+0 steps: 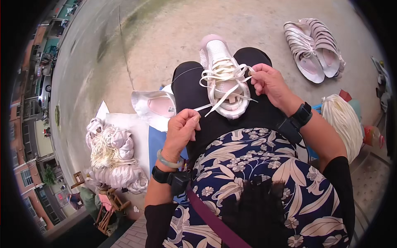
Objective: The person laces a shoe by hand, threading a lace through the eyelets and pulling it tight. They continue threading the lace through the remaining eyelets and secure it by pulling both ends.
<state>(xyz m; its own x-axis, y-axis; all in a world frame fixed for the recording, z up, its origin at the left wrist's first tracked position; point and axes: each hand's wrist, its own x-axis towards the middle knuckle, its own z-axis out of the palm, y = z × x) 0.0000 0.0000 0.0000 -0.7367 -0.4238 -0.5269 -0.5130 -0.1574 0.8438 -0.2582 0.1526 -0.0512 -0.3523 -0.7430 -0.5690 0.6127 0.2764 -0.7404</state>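
A white and pale pink shoe upper (219,53) rests on my lap between my knees, its toe pointing away from me. White shoelace (230,77) runs through its eyelets and lies in loose loops and crossing strands over the tongue. My right hand (271,84) pinches a loop of this lace at the upper's right side. On the other side, my left hand (182,129) is closed with thumb and fingers together, and a strand of the lace stretches from it toward the heel opening. Another pale upper (159,106) lies just beyond my left hand.
Nested shoe uppers (300,43) lie on the concrete floor at the far right. A thick bundle of white laces (341,124) hangs near my right elbow. To my left are more uppers (130,177) and a tangle of laces (108,151). A wooden stool (109,211) stands lower left.
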